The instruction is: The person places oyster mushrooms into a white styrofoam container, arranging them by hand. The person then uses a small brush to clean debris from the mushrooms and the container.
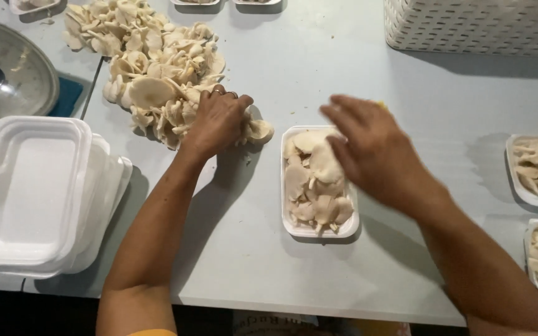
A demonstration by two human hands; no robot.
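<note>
White foam tray (294, 229) lay long-ways away from me, just right of the mushroom pile (151, 68). My left hand (216, 121) curled on the pile's near edge; my right hand (368, 146) hovered spread over the tray, nearer.

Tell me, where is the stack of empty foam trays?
In the head view, the stack of empty foam trays sits at the table's left edge, below the metal bowl and left of the left hand.

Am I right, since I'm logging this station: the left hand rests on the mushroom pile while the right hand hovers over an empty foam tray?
Not quite. The head view shows the foam tray already holds mushrooms. The left hand does rest on the mushroom pile, and the right hand hovers over the tray.
</note>
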